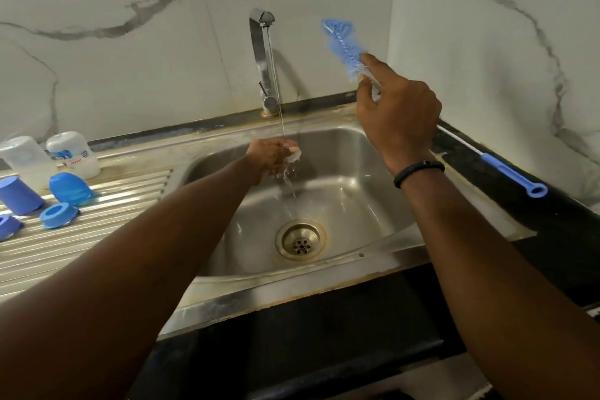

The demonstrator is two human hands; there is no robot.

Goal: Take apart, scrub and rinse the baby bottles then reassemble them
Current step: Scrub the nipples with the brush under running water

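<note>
The left hand (271, 156) is curled around a small clear teat (294, 154), holding it under the thin stream from the tap (263, 52), over the back of the sink basin (341, 172). The right hand (397, 114), raised above the basin's right rear corner, grips the wire stem of a blue bottle brush (341, 42), bristles up, handle trailing over the right counter edge. On the left draining board (81, 237) stand two upturned clear bottles (73, 153), two blue caps (69, 188) and two blue collar rings (58, 214).
</note>
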